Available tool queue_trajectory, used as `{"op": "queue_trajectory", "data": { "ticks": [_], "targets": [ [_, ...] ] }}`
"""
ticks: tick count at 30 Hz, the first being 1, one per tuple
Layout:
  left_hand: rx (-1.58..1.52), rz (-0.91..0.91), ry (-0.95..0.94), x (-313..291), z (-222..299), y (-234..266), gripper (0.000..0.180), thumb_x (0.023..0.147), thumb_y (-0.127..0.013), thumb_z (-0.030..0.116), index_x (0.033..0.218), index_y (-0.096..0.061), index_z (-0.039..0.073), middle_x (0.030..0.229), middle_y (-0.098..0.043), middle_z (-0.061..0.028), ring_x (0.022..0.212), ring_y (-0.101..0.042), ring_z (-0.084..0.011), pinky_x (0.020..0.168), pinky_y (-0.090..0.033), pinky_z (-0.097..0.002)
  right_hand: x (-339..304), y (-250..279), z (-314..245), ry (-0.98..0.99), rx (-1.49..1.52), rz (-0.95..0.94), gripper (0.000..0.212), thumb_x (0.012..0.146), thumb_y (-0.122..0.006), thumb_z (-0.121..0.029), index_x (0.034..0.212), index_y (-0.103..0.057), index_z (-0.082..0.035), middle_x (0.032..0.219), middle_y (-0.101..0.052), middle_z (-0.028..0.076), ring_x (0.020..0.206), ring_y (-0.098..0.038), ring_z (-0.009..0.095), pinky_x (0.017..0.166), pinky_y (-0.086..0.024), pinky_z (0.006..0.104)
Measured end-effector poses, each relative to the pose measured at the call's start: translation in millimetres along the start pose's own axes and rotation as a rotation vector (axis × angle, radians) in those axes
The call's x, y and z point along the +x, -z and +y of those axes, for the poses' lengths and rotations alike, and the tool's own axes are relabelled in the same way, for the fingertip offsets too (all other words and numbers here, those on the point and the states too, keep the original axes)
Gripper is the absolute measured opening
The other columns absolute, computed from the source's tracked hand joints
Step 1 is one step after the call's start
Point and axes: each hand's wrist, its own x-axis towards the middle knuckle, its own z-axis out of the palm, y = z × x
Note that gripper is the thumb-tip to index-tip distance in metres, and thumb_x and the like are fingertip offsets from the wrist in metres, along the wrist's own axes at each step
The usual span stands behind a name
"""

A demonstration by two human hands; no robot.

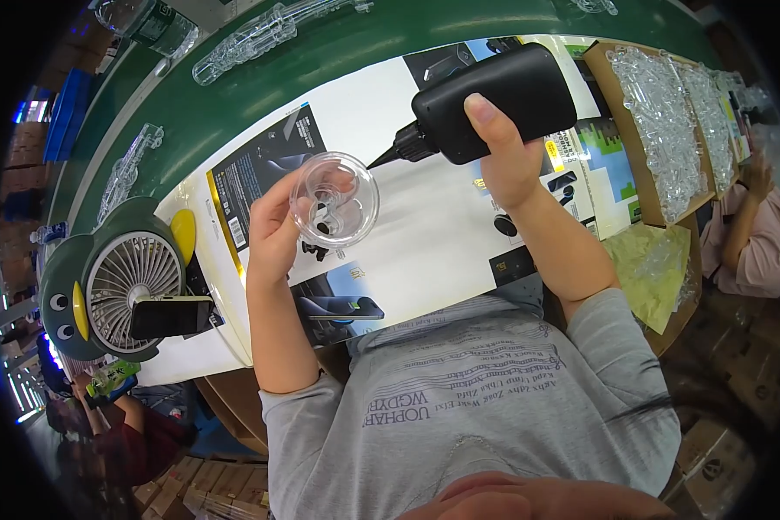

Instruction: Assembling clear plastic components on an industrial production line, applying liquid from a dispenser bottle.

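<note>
My left hand (271, 232) is closed on a clear, round plastic piece (366, 224), shaped like a shallow cup with smaller round forms inside, its circular rim turned up toward me. In my right hand (510, 165) is a black squeeze bottle (520, 82), tilted on its side with the thumb lying along it. Its thin pointed nozzle (394, 152) aims left, with the tip right at the upper right rim of the clear piece. Whether tip and rim touch, I cannot tell. Both are held above a printed white sheet (425, 234) on the green table (338, 43).
A green fan with a bird face (117, 277) stands at the left, a phone (172, 317) before it. Clear plastic assemblies (251, 43) and a water bottle (152, 26) lie farther back. On the right are a cardboard box (602, 74) of clear parts, yellow paper (646, 269) and another person (750, 234).
</note>
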Motion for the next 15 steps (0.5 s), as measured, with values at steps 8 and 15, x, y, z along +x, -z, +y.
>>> {"op": "queue_trajectory", "data": {
  "ticks": [8,15],
  "targets": [
    [-0.056,-0.026,0.054,-0.2,7.6,-5.9,0.043,0.08,-0.061,0.028,0.107,-0.056,-0.005,0.095,-0.062,-0.0127,0.087,-0.061,-0.0226,0.08,-0.047,-0.032,1.0,0.6,-1.9,-0.025,-0.015,-0.032,0.019,0.076,-0.059,-0.013,0.093,-0.058,-0.004,0.086,-0.06,0.002,0.074,-0.058,0.01,0.069,-0.048,0.0233],
    [-0.081,-0.141,0.092,-1.1,8.4,-3.7,0.039,0.083,-0.057,0.022,0.109,-0.055,-0.007,0.096,-0.062,-0.0141,0.088,-0.06,-0.0222,0.081,-0.046,-0.0324,0.8,0.0,-3.9,-0.033,-0.012,-0.049,0.018,0.076,-0.059,-0.013,0.092,-0.057,-0.004,0.084,-0.059,0.003,0.073,-0.058,0.01,0.067,-0.049,0.0242]
  ]
}}
